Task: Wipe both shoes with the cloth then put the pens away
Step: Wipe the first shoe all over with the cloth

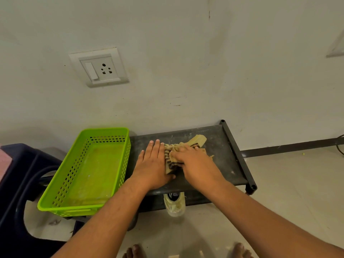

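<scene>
Bunching cloth [198,141] on rack top [223,161] w/ curled R hand [195,162], pinning its edge w/ flat L hand [152,161]. Prob pre-wipe; one shoe [175,203] visible, under rack. Next: lift cloth, reach down to shoe

Cloth [197,141], beige with dark stripes, bunched on dark bench [223,159]. Left hand [152,164] flat, fingers straight, at cloth's left edge. Right hand [197,164] atop cloth, fingers curled into it. Green basket [81,207] at bench's left end. Shoe [175,203] beneath bench.
</scene>
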